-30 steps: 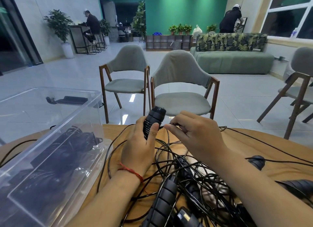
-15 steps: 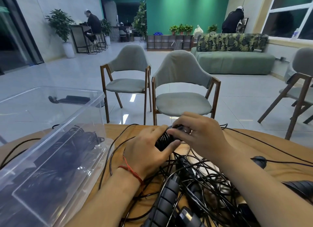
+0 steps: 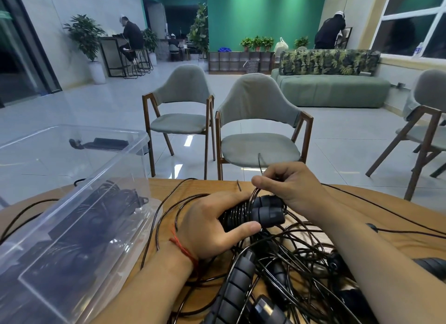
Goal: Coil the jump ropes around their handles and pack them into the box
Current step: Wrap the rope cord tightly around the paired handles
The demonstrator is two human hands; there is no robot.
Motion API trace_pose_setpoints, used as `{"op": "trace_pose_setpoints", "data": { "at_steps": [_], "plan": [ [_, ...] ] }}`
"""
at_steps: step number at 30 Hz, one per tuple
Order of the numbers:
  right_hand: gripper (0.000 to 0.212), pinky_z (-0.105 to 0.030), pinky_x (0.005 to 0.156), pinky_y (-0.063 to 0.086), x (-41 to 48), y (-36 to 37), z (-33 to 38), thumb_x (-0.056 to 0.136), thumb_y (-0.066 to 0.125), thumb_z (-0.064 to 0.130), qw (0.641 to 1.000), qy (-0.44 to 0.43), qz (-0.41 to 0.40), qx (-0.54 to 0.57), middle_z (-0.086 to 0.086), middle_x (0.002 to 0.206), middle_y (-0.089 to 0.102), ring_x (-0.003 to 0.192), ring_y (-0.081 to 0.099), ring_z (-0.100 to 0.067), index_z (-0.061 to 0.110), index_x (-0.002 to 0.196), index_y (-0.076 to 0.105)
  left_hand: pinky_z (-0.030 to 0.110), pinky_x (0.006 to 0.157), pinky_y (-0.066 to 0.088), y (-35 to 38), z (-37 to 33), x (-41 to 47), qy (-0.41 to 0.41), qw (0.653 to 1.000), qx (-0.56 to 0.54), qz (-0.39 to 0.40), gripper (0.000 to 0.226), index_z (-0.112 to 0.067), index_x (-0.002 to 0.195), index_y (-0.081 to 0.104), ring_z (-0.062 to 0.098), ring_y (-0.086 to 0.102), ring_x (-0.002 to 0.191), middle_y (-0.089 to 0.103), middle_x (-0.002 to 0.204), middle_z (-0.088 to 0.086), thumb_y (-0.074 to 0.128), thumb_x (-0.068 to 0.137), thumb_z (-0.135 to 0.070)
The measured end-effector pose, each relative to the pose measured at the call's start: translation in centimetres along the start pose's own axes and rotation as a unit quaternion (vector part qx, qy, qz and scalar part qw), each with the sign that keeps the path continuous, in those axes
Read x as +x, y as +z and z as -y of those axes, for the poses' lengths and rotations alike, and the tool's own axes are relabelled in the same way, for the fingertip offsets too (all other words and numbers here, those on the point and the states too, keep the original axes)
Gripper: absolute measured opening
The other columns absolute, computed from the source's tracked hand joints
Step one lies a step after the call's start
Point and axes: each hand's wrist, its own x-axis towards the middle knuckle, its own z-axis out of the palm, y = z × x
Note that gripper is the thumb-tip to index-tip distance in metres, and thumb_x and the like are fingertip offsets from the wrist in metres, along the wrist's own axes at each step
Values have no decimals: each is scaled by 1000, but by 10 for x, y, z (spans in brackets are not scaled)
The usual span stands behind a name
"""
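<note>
Left hand (image 3: 210, 229) around handles (image 3: 268, 215), right hand (image 3: 292, 188) on rope (image 3: 235, 215)

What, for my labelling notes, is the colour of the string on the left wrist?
Red string, clearest in the head view.

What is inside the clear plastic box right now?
Black coiled jump ropes show through the box wall. How many, and what lies beneath them, cannot be told.

You sit in a lounge-style common room, likely an office lobby: grey upholstered chairs (image 3: 258, 101) by your wooden table (image 3: 212, 186), a green sofa (image 3: 333, 91), potted plants (image 3: 84, 34), and a person (image 3: 131, 37) working at a high counter (image 3: 108, 55) with bar stools (image 3: 140, 60).
</note>
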Motion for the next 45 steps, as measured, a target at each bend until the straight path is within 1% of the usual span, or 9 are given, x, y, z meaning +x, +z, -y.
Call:
{"op": "trace_pose_setpoints", "data": {
  "at_steps": [10,14,18,22,30,32,37,41,45],
  "plan": [
    [52,-35,67,44,-1,-9,-9,89,82,55,988,109,98,49,-12,72,58,67,53,-24,6,76,72,42,90,59,2,-5,1,130,990,44,-17,68,-15,148,60,18,69,116,70,131,2,76,93,-53],
    [43,-24,54,46,4,9,-9,92,80,46,991,113,54,42,-2,61,59,56,57,-14,18,62,66,38,88,58,3,-6,1,128,991,40,-17,65,-18,150,58,15,67,113,68,127,0,67,98,-56],
    [46,-28,56,50,8,21,-13,88,83,47,994,97,3,48,-6,63,62,59,61,-20,8,69,67,37,91,58,3,-3,1,115,993,21,-18,65,-19,152,55,13,65,118,66,132,-1,66,99,-55],
    [50,-22,55,46,11,18,-15,86,84,50,996,92,-16,-3,2,55,58,54,56,-12,23,51,61,38,87,58,5,1,0,86,996,9,-28,62,-22,148,57,14,67,112,68,126,-2,65,98,-58],
    [46,-33,73,48,11,15,-28,99,74,37,997,39,-44,-45,10,58,57,62,59,-4,29,55,66,18,77,55,10,-3,0,23,995,-24,-92,53,-28,137,58,6,67,97,65,113,-18,58,97,-63],
    [46,-23,68,41,8,12,-24,105,64,38,994,24,-54,-88,17,56,57,59,53,1,32,60,69,18,71,56,10,-5,2,-36,984,-85,-153,54,-29,132,59,10,67,89,63,105,-16,50,98,-70],
    [23,-16,60,41,2,8,-13,102,69,41,990,-26,-41,-135,15,63,60,62,52,-4,29,82,73,54,69,58,2,-1,9,-151,897,-292,-295,48,-26,129,61,38,66,92,68,110,13,39,106,-62],
    [18,-31,63,43,5,6,-23,104,66,44,979,-34,-60,-191,13,71,63,68,55,-8,38,87,70,45,65,57,-3,2,13,-194,834,-335,-393,57,-18,134,59,35,68,87,69,111,22,37,105,-63],
    [14,-28,64,42,2,5,-14,106,65,39,959,-109,-93,-244,27,76,63,74,60,-6,33,97,74,43,67,61,-1,6,14,-228,838,-281,-409,44,-34,127,59,30,72,90,70,109,9,40,105,-66]
  ]
}}
